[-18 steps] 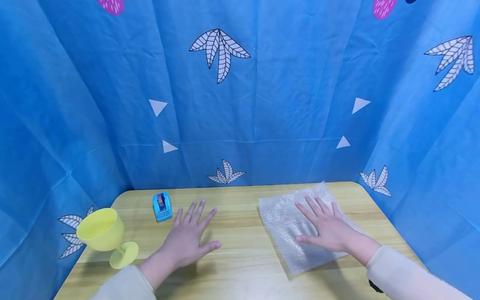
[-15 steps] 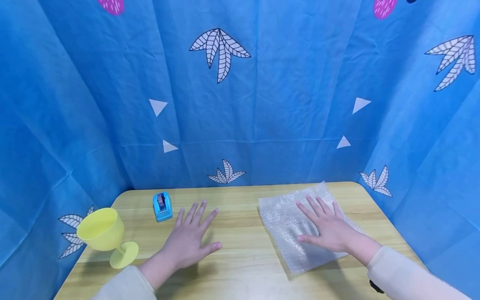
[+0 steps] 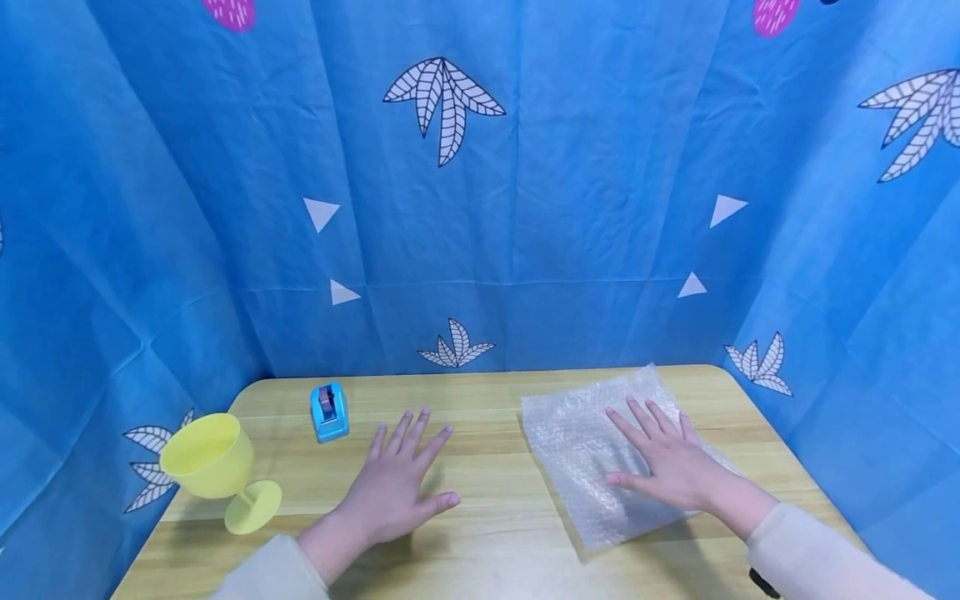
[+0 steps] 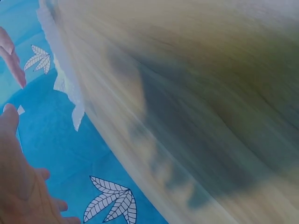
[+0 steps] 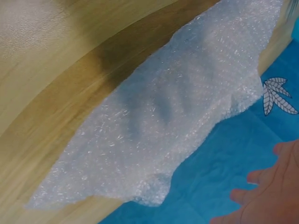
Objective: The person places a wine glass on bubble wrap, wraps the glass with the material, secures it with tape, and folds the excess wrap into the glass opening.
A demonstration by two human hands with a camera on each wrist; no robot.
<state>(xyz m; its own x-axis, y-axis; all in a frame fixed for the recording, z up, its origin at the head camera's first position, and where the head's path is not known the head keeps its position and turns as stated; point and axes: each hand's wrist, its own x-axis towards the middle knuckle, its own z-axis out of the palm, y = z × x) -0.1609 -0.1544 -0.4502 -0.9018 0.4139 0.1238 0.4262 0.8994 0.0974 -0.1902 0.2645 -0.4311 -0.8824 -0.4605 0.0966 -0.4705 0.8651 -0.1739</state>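
My left hand [image 3: 393, 493] is held over the left half of the table, palm down with fingers spread and nothing in it. In the left wrist view the same hand [image 4: 23, 186] stands above the wood, its shadow cast below. My right hand [image 3: 671, 467] hovers over a sheet of bubble wrap [image 3: 577, 442], fingers spread and holding nothing. The right wrist view shows a gap between the hand [image 5: 266, 191] and the bubble wrap [image 5: 154, 112], which lies flat with a wavy edge. A blue tape dispenser [image 3: 330, 414] sits beyond my left fingertips.
A yellow plastic goblet [image 3: 213, 458] stands at the table's left edge, outside my left forearm. The light wooden table [image 3: 480, 558] ends at the back against a blue patterned curtain [image 3: 585, 183], which also hangs along both sides.
Both hands have shifted slightly to the right in the head view, the left one a little more. The whole scene has also slid a touch rightward. The objects stay where they were.
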